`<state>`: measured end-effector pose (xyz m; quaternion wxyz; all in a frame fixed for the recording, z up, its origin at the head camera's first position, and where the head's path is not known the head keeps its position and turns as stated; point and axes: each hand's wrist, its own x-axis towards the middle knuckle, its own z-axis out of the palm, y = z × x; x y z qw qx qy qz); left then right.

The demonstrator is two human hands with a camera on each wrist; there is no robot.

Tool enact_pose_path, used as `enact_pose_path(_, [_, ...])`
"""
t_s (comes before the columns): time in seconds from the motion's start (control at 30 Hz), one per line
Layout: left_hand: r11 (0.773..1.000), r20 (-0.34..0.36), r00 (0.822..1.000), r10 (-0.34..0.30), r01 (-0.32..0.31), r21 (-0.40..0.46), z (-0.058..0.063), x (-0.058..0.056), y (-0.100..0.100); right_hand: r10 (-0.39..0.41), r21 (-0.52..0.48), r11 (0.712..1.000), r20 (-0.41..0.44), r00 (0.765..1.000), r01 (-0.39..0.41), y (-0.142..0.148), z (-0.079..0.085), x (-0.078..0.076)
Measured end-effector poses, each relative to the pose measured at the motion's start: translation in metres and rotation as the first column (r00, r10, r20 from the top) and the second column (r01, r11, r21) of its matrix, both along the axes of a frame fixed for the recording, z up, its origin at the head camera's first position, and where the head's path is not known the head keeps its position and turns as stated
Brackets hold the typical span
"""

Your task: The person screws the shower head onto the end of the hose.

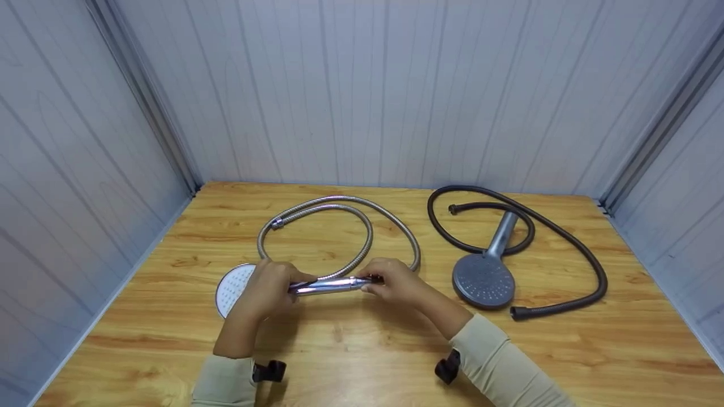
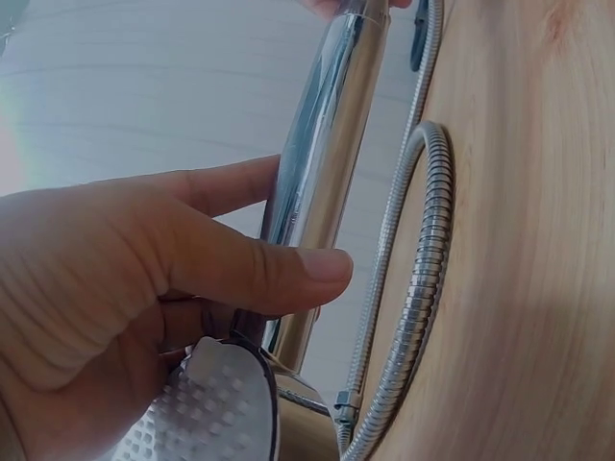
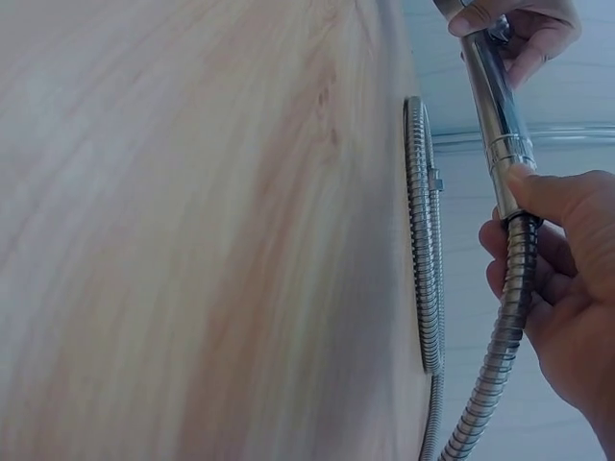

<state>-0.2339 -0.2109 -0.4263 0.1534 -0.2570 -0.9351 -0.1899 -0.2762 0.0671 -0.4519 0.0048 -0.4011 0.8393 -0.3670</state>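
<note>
My left hand [image 1: 270,289] grips the chrome handle of a shower head [image 2: 322,144] close to its round white spray face [image 1: 233,288], which points up at the left. At the handle's other end my right hand [image 1: 393,281] pinches the smooth metal connector [image 3: 512,182] of a silver shower hose [image 3: 500,355]. In the right wrist view the connector meets the handle end in one line. The hose runs from the right hand and loops over the table behind both hands, its loose end nut [image 1: 277,223] lying at the back left.
A grey shower head [image 1: 485,280] lies face up on the wooden table [image 1: 350,367] at the right. A dark hose [image 1: 571,240] curls around its handle. White panelled walls [image 1: 362,96] enclose the table at the back and sides. Dark camera mounts [image 1: 270,371] hang at both wrists.
</note>
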Motion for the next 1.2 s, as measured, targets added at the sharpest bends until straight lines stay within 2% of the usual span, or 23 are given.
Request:
enact_pose_path(0.23, [1.0, 0.087, 0.996, 0.031, -0.03, -0.006, -0.002, -0.003, 0.001, -0.021, -0.056, 0.998, 0.042, 0.999, 0.024, 0.003, -0.007, -0.002])
enact_pose_path(0.47, [1.0, 0.09, 0.996, 0.018, -0.017, -0.008, -0.005, -0.006, 0.0, -0.021, -0.103, 0.994, 0.013, 1.0, 0.022, 0.004, -0.012, -0.002])
enact_pose_path(0.73, [0.996, 0.199, 0.976, 0.085, -0.086, -0.002, -0.008, -0.005, -0.002, -0.031, -0.132, 0.991, 0.056, 0.998, 0.038, 0.004, -0.013, -0.003])
enact_pose_path(0.97, [0.997, 0.188, 0.979, 0.076, -0.076, -0.007, -0.014, -0.006, -0.006, -0.038, -0.126, 0.991, 0.078, 0.996, 0.047, 0.002, -0.015, -0.002])
enact_pose_path(1.2, [0.998, 0.216, 0.974, 0.063, -0.064, -0.004, -0.016, -0.01, -0.01, -0.044, -0.123, 0.991, 0.1, 0.994, 0.057, -0.001, -0.016, -0.004])
